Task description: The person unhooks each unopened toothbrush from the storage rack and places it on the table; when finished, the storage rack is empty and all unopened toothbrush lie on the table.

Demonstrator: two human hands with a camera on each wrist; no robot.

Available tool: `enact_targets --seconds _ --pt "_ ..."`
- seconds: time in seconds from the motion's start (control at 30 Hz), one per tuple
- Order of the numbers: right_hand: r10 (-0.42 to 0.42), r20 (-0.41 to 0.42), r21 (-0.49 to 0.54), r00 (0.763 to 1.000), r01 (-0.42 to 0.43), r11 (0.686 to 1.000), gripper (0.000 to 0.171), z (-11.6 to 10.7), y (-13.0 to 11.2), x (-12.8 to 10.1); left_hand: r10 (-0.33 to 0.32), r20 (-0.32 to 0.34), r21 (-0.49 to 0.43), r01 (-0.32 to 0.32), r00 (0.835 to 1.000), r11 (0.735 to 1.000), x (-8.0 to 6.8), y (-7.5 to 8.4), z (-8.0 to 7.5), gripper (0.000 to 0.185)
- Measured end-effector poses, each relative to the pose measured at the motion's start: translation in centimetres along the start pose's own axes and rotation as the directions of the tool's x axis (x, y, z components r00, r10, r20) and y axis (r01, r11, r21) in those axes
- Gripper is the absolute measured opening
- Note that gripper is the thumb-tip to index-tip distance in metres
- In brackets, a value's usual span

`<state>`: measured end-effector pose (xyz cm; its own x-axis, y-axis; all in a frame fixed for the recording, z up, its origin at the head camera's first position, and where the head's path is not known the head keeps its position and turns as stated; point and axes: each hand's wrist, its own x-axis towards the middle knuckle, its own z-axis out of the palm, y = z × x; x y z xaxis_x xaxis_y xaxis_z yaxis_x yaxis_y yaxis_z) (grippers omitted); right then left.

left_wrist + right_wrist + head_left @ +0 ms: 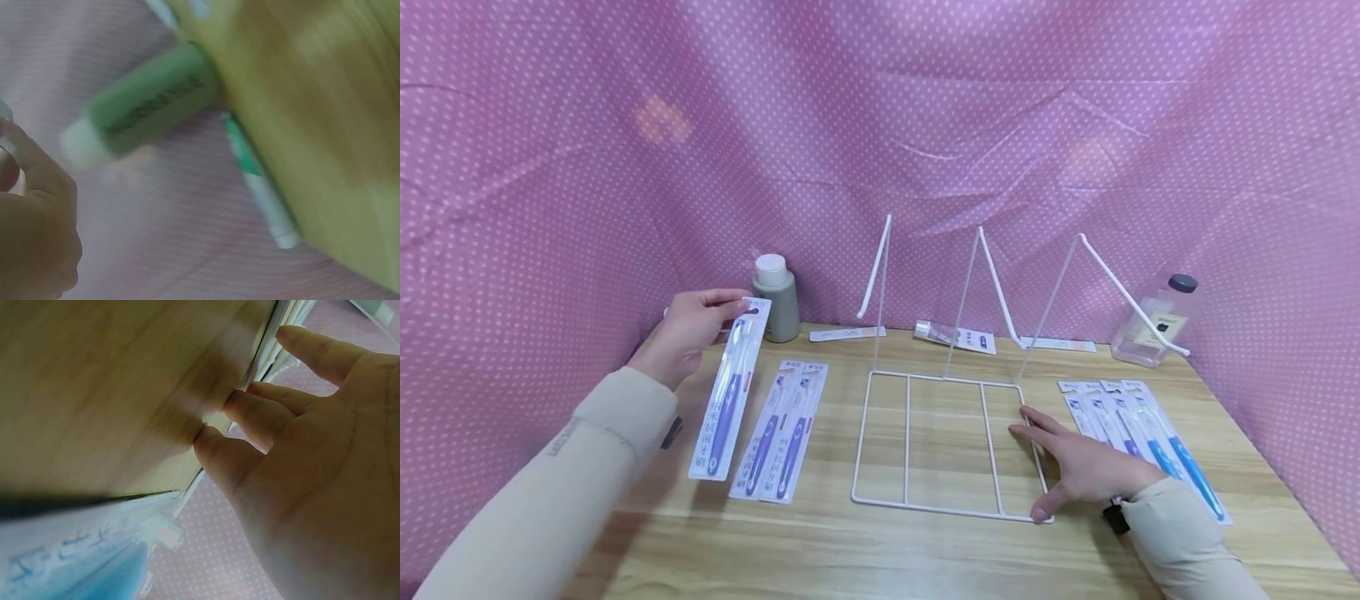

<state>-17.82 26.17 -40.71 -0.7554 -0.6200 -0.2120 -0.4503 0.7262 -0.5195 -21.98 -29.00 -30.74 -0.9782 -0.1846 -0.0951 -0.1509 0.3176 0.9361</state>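
In the head view my left hand [696, 325] pinches the top of a packaged purple toothbrush [730, 392], which hangs tilted above the table. Just right of it, two more packaged purple toothbrushes [781, 433] lie side by side. My right hand [1086, 462] rests with spread fingers along the right edge of a white wire rack [951, 507], its thumb at the near corner. The right wrist view shows that hand's fingertips [215, 447] touching down at the wood. Only part of the left hand [37, 212] appears in the blurred left wrist view.
Several packaged toothbrushes [1150, 442], purple and blue, lie right of the rack. Along the back stand a grey-green bottle [781, 304] and a clear bottle [1152, 321], with a toothpaste tube [958, 337] between them. Pink dotted cloth [850, 125] encloses the wooden table [820, 554].
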Motion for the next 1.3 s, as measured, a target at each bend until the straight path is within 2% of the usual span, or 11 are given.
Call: enact_targets --seconds 0.13,0.27,0.4,0.57,0.77,0.83,0.97,1.2,1.3 --pt "-0.005 -0.013 -0.024 1.0 0.005 1.0 0.119 0.0 0.1 0.0 -0.029 0.013 0.034 0.028 0.999 0.999 2.1 -1.6 0.6 0.045" --pt "0.008 -0.012 -0.026 1.0 -0.009 1.0 0.12 0.0 0.1 0.0 -0.052 0.011 0.064 0.051 0.999 0.997 3.2 -3.2 1.6 0.039" --pt "0.013 -0.005 -0.022 1.0 -0.013 1.0 0.12 0.2 -0.3 0.0 -0.094 0.017 0.094 0.092 0.995 0.991 3.5 -4.8 2.3 0.036" --pt "-0.004 -0.005 -0.031 1.0 0.004 1.0 0.119 0.2 -0.6 0.0 -0.146 -0.009 0.154 0.146 0.989 0.977 3.5 -5.8 2.4 0.033" --pt "0.008 -0.001 -0.024 1.0 -0.008 1.0 0.119 0.1 -0.9 -0.3 -0.155 -0.061 0.238 0.165 0.986 0.957 4.0 -7.4 2.9 0.029" --pt "0.007 0.001 -0.02 1.0 -0.006 1.0 0.119 0.1 -0.9 -0.4 -0.157 -0.069 0.295 0.17 0.985 0.94 4.1 -7.7 3.1 0.028" --pt "0.022 0.001 -0.019 1.0 -0.022 1.0 0.119 0.1 -0.9 -0.5 -0.118 -0.054 0.427 0.13 0.991 0.895 4.0 -7.7 3.5 0.029" --pt "0.037 0.003 -0.011 0.999 -0.037 0.999 0.119 0.0 -0.8 -0.6 -0.008 -0.041 0.574 0.029 0.999 0.819 3.9 -7.5 4.1 0.024" --pt "0.017 -0.003 -0.018 1.0 -0.017 1.0 0.119 0.1 -0.7 -0.7 0.073 -0.054 0.645 -0.021 0.996 0.764 3.1 -6.2 4.3 0.027"
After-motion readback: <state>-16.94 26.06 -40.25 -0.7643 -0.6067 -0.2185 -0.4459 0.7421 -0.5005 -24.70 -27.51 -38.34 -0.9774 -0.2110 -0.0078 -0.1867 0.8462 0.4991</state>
